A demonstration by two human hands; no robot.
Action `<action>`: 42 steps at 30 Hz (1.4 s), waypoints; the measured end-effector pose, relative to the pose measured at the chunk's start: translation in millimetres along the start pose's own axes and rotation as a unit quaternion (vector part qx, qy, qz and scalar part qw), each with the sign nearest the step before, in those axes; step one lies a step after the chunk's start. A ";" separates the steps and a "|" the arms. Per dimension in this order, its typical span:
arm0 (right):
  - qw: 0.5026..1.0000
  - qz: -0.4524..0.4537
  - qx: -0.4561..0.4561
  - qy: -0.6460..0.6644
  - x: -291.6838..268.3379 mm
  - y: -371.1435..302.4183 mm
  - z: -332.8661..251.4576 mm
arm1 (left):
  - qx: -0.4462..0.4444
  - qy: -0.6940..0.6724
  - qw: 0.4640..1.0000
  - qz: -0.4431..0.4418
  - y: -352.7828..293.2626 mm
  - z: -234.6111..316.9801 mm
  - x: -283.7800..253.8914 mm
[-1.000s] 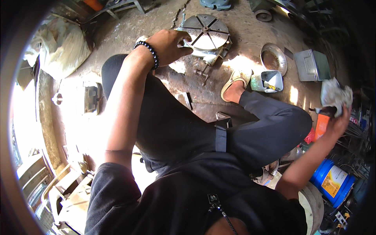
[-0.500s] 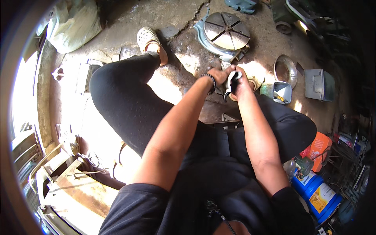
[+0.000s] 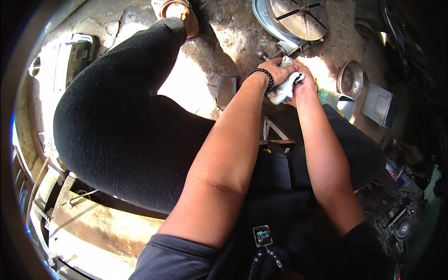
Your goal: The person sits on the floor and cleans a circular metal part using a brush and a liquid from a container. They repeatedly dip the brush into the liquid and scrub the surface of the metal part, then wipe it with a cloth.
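Both my hands are together in front of the round slotted metal rotary table (image 3: pixel 293 29), wrapped around a crumpled white rag with dark smudges (image 3: pixel 281 93). My left hand (image 3: pixel 276 73), with a dark beaded bracelet at its wrist, closes over the rag from above. From the other side my right hand (image 3: pixel 304 86) grips it, its fingers partly hidden by the cloth. Whether something lies inside the rag is hidden. Just beyond my left hand, a dark handle with a round knob (image 3: pixel 262 55) sticks out from the rotary table's blue-grey base.
At right stand a round metal pan (image 3: pixel 350 79), a small open container (image 3: pixel 346 106) and a grey metal box (image 3: pixel 377 105). A dark flat plate (image 3: pixel 227 91) lies between my legs. A metal case (image 3: pixel 74 55) rests at far left, a worn bench (image 3: pixel 100 224) at lower left.
My view has tilted and shifted, so the rotary table appears farther up and right. Both hands stay on the rag, which now shows more of its white cloth below my left hand.
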State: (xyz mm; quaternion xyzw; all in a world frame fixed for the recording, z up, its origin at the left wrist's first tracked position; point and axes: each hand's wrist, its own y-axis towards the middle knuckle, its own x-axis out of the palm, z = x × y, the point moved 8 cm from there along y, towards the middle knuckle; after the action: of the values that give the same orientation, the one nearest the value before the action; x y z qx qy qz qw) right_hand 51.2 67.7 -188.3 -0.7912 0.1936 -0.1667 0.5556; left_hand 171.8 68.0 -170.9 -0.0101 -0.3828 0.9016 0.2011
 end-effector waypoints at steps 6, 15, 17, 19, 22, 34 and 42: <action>0.998 -0.040 0.000 -0.039 16.4 -5.0 -3.1 | 0.031 0.023 0.999 0.036 18.4 0.9 -8.8; 0.988 0.013 -0.140 0.060 14.0 87.9 -74.2 | -0.008 -0.259 0.949 0.179 61.4 -4.4 -18.5; 0.984 0.009 -0.153 0.088 6.9 118.9 -88.4 | -0.011 -0.284 0.937 0.206 70.0 -2.8 -22.8; 0.981 0.030 -0.169 0.090 -2.2 143.0 -100.3 | -0.015 -0.279 0.933 0.228 75.3 -0.9 -28.2; 0.984 -0.051 -0.171 -0.017 13.6 154.7 -107.7 | -0.012 -0.291 0.926 0.241 79.6 0.4 -33.3; 0.983 -0.016 -0.184 -0.012 120.0 77.2 -36.8 | 0.117 -0.592 0.715 0.352 80.0 -39.8 -63.2; 0.974 0.073 -0.206 0.060 118.2 53.0 -32.9 | 0.144 -0.615 0.674 0.382 60.9 -32.4 -75.6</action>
State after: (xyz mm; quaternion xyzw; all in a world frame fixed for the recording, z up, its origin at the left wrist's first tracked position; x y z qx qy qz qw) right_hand 131.8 -33.6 -221.8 -0.8609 0.3142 -0.1294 0.3787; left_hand 225.3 24.1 -246.4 0.4304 -0.2485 0.7461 -0.4430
